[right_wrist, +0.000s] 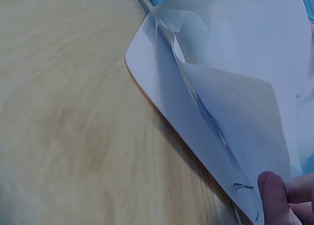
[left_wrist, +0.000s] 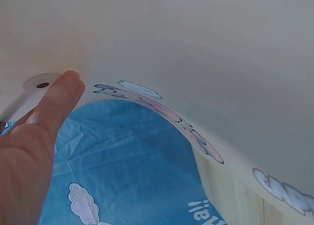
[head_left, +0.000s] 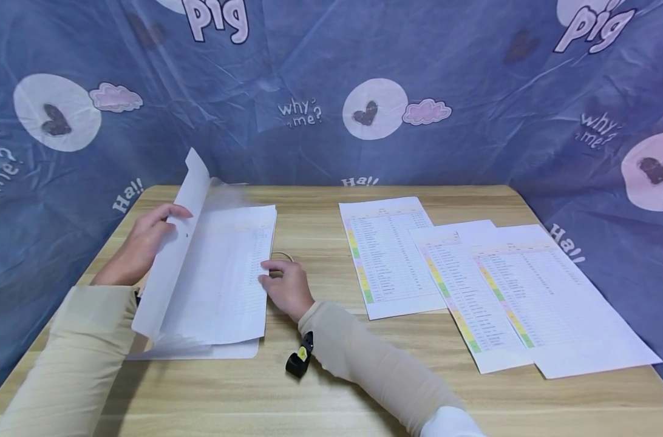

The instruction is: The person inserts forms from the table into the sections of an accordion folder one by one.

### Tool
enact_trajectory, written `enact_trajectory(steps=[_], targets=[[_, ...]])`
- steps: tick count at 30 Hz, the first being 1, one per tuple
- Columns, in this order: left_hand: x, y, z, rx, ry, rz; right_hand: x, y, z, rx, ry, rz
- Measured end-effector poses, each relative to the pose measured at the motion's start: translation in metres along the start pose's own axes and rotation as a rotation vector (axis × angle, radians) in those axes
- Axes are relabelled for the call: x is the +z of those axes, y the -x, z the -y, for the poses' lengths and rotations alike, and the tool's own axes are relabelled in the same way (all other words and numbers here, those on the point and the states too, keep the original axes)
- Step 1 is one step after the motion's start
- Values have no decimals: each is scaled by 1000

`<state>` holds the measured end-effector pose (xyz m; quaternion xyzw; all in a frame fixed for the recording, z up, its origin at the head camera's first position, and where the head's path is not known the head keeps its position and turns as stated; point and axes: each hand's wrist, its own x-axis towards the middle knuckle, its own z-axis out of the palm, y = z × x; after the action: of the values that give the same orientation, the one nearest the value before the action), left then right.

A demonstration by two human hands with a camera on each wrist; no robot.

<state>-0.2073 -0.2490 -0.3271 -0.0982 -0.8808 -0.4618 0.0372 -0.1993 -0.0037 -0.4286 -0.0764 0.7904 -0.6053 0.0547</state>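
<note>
A white folder (head_left: 235,351) lies open on the left of the table, with printed sheets (head_left: 227,273) and translucent sleeves inside. My left hand (head_left: 148,243) holds up its curled cover (head_left: 173,261). In the left wrist view the fingers (left_wrist: 56,100) lie against the cover near a small hole, and cartoon print shows along the curled edge. At the right edge of the sheets, my right hand (head_left: 290,291) pinches a page edge. The right wrist view shows the thumb (right_wrist: 272,190) on that edge, beside a small metal fastener (right_wrist: 243,187); the other fingers are partly cut off.
Three printed tables on paper lie to the right: one sheet (head_left: 394,261) apart on its left, two overlapping sheets (head_left: 572,303) nearer the right edge. A thin cord loop (head_left: 283,255) shows behind my right hand. A blue patterned curtain (head_left: 309,60) surrounds the wooden table (head_left: 320,394).
</note>
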Motion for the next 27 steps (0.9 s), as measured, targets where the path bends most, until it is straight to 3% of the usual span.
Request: enact_trajectory(steps=[8,15,27], targets=[[1,1,-1,-6,-2,-4,3,-1,1,9,-13,-8],[2,-1,2,70,15,-21,5,-1,4,24,-44,3],[1,-2,3,70,-12,-26,9,-2,5,12,-59,-20]])
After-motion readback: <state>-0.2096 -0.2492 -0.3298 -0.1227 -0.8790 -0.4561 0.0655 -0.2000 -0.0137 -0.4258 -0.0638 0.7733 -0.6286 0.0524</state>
